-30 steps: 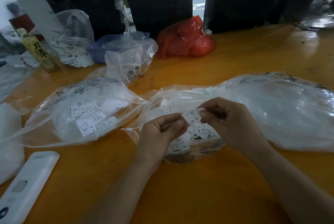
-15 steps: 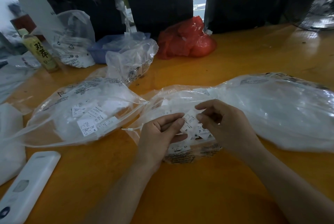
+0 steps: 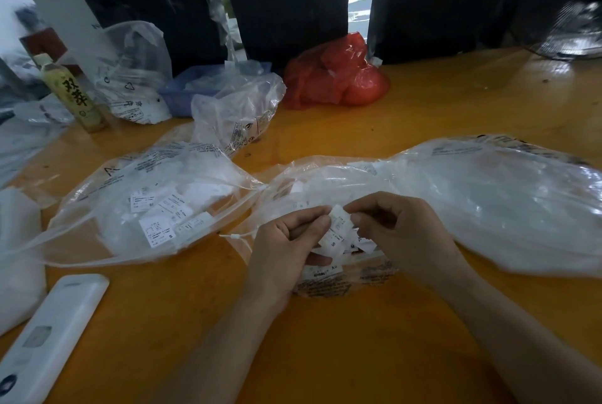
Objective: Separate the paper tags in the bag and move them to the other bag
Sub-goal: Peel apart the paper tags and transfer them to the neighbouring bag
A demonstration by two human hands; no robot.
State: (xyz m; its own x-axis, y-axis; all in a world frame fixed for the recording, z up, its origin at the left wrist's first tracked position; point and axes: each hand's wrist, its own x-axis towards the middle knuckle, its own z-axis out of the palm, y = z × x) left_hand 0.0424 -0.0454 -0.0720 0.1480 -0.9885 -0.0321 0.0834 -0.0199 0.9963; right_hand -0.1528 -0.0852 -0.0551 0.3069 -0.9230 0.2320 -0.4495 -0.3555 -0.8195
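Where both hands [image 3: 345, 240] pinch, tag [image 3: 337, 231] reads "S".

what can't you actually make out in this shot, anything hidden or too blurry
Head view:
- Small print on the paper tags: too small; only size letters read.
- Left hand fingertips: hidden behind the tags.
- Remote: cut off by the left edge.
- Fan, far right: blurred and cropped.
- Red bag contents: opaque plastic.

2 hands [image 3: 286, 247], 1 bottle [image 3: 70, 94]
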